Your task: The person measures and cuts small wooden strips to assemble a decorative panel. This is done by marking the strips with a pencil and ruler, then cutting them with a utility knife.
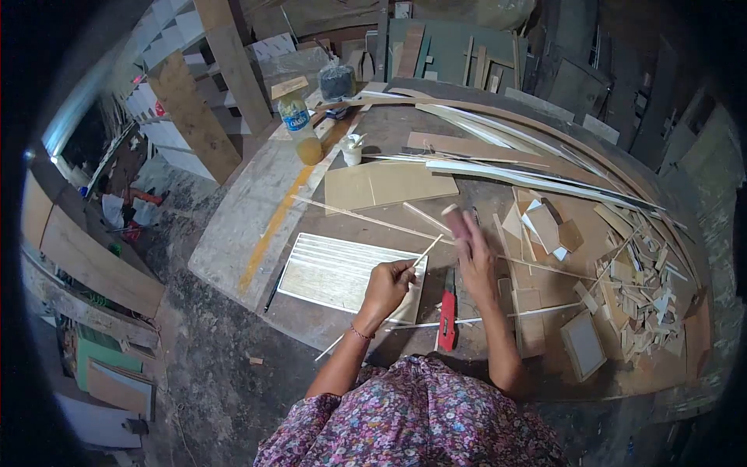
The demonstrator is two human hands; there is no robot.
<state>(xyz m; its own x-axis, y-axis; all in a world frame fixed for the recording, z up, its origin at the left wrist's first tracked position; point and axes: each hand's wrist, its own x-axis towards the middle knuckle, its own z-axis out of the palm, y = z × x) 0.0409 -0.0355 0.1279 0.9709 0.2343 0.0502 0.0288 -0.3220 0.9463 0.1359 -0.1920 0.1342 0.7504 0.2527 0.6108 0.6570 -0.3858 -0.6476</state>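
Over the right end of a pale rectangular panel [327,272] with raised strips, my left hand [387,289] pinches a thin wooden stick [428,251] that points up and to the right. My right hand [476,265] is raised just right of the stick's tip, blurred, with a reddish-brown block [456,222] at its fingers. Below and between the hands lies a red-handled tool [447,321] on the table. Long thin strips [373,221] cross the table beyond the panel.
A bottle of yellowish liquid [305,140], a white cup [352,152] and a tan board [393,185] stand or lie farther back. Long strips [529,180] run along the back right. Wood scraps [650,300] pile at the right, near a small framed piece [583,345].
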